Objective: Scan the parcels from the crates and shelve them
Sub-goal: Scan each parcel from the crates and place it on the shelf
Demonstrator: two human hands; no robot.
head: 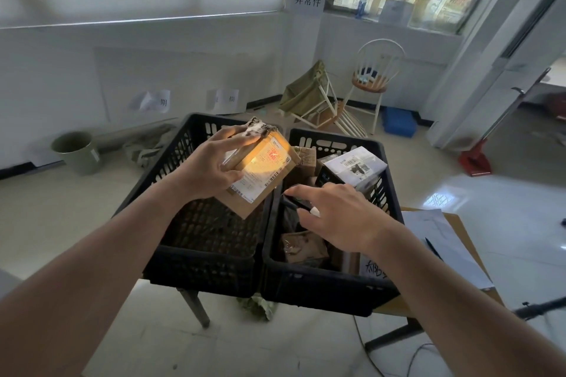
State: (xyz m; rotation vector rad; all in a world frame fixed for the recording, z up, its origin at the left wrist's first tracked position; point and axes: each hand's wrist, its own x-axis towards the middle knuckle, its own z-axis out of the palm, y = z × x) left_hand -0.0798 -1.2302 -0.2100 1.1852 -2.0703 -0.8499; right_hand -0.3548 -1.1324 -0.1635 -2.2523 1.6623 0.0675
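Fingers point(235, 144) of my left hand point(211, 162) clamp the cardboard parcel point(263, 171) above the left crate point(171, 162), label tilted right toward the scanner point(298, 203) (mostly hidden) my right hand point(337, 217) grips just beside it.

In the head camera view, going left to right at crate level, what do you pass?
Green bin → left hand gripping the cardboard parcel → white box in the right crate → papers → red dustpan.

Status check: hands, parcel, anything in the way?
Left hand grips cardboard parcel above crates, label lit. Right hand holds scanner, aimed at it. Path clear.
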